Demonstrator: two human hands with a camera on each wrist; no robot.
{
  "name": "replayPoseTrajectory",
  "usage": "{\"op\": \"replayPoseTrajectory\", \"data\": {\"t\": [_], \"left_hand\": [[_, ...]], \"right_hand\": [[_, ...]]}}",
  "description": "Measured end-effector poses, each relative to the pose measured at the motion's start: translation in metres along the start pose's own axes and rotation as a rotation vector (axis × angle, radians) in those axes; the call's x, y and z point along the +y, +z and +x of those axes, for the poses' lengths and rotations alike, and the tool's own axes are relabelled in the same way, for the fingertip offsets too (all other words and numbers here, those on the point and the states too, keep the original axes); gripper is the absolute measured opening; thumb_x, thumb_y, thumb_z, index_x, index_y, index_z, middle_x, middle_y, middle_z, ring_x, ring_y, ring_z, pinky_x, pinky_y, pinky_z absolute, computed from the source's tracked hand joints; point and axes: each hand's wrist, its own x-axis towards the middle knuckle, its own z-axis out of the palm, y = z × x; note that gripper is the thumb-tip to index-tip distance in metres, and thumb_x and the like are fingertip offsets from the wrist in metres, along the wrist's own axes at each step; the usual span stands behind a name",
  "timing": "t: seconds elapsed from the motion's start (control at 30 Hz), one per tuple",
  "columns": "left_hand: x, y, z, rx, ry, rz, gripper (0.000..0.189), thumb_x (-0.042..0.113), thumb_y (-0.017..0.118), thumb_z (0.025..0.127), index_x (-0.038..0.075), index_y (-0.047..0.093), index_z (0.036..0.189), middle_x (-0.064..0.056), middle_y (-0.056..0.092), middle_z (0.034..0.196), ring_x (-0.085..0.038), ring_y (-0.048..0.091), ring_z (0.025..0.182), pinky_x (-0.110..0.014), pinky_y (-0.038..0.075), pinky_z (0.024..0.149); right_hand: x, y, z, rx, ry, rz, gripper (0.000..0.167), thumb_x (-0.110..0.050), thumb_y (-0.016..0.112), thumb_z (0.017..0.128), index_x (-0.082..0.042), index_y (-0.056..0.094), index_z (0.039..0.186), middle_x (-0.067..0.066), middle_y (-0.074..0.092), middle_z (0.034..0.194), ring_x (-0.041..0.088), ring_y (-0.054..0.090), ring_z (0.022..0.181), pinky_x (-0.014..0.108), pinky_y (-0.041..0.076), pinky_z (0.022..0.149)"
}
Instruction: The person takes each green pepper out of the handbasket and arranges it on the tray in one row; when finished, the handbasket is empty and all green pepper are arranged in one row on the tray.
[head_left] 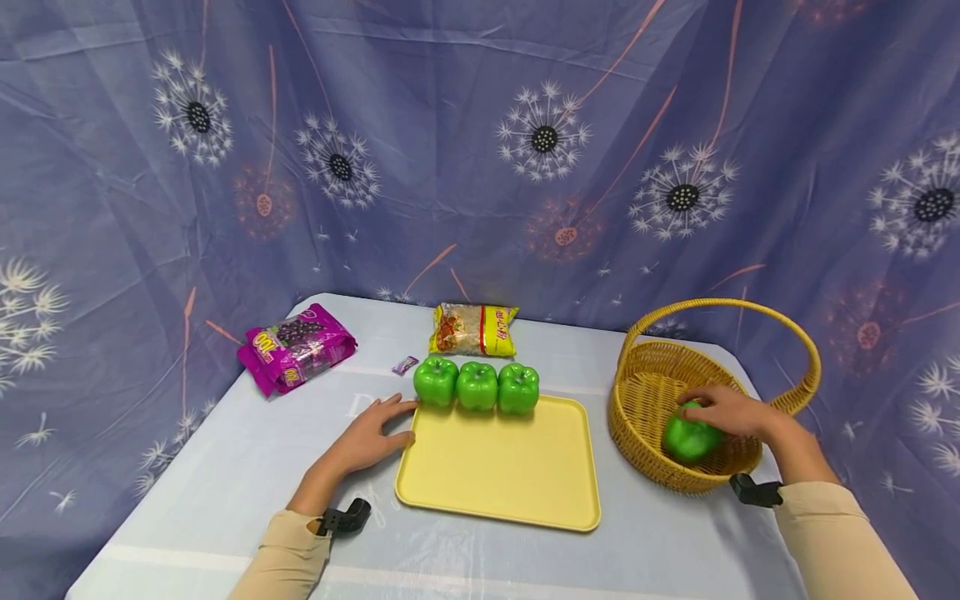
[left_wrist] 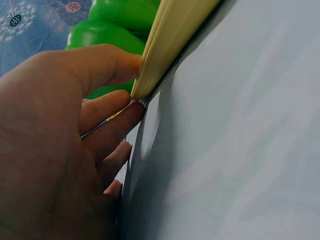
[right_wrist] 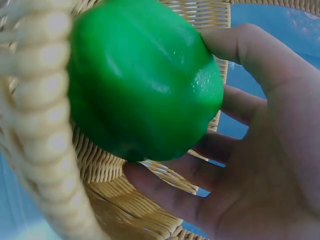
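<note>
Inside the wicker basket (head_left: 647,467), my right hand (head_left: 723,410) grips a green bell pepper (head_left: 686,439). The right wrist view has this pepper (right_wrist: 145,80) large, with the thumb on one side and fingers curled under the other. My left hand (head_left: 371,435) rests at the left rim of a yellow tray (head_left: 502,475), thumb and fingers spread apart. Up close in the left wrist view, thumb and fingertips (left_wrist: 132,107) touch the tray's edge (left_wrist: 165,45). Three green bell peppers (head_left: 435,382) (head_left: 477,387) (head_left: 518,389) stand in a row along the tray's far edge.
A purple candy bag (head_left: 300,346) lies at the table's back left, and a small wrapped candy (head_left: 405,365) is near the peppers. Behind them sits a yellow food packet (head_left: 472,330). The basket's tall handle (head_left: 720,303) arches over its opening. A dandelion-patterned curtain (head_left: 450,150) hangs behind.
</note>
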Motion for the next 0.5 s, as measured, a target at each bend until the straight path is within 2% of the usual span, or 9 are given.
{"op": "replayPoseTrajectory", "data": {"t": [0.1, 0.17, 0.33, 0.5], "left_hand": [[0.0006, -0.0005, -0.0003, 0.001, -0.004, 0.001, 0.057, 0.036, 0.066, 0.088, 0.018, 0.052, 0.14, -0.022, 0.033, 0.15, -0.051, 0.019, 0.136, -0.065, 0.017, 0.108], [0.0004, -0.0006, -0.0002, 0.002, -0.003, 0.002, 0.057, 0.037, 0.066, 0.088, 0.018, 0.052, 0.14, -0.022, 0.034, 0.149, -0.051, 0.019, 0.136, -0.066, 0.017, 0.107], [0.0, -0.0002, -0.0001, 0.003, 0.002, 0.004, 0.057, 0.036, 0.066, 0.088, 0.017, 0.052, 0.14, -0.022, 0.034, 0.149, -0.05, 0.02, 0.137, -0.064, 0.017, 0.109], [0.0004, -0.0004, -0.0005, 0.003, 0.011, 0.004, 0.056, 0.034, 0.066, 0.088, 0.017, 0.052, 0.14, -0.022, 0.035, 0.149, -0.048, 0.021, 0.137, -0.061, 0.016, 0.11]], "right_hand": [[-0.0037, 0.0, -0.0004, 0.013, 0.0, 0.027, 0.05, -0.033, 0.063, 0.093, 0.002, 0.058, 0.127, 0.026, 0.056, 0.121, 0.043, 0.053, 0.108, 0.043, 0.052, 0.075], [-0.0054, 0.0004, -0.0007, 0.008, 0.005, 0.036, 0.051, -0.033, 0.066, 0.091, 0.002, 0.058, 0.127, 0.025, 0.056, 0.12, 0.038, 0.055, 0.104, 0.039, 0.053, 0.072], [-0.0056, 0.0039, -0.0008, -0.042, 0.017, 0.005, 0.049, -0.033, 0.065, 0.091, 0.002, 0.059, 0.125, 0.018, 0.059, 0.112, 0.026, 0.055, 0.093, 0.033, 0.05, 0.067], [-0.0018, 0.0062, 0.0002, -0.059, 0.048, -0.015, 0.052, -0.036, 0.064, 0.092, 0.001, 0.057, 0.127, 0.013, 0.059, 0.108, 0.024, 0.054, 0.091, 0.034, 0.049, 0.066]]}}
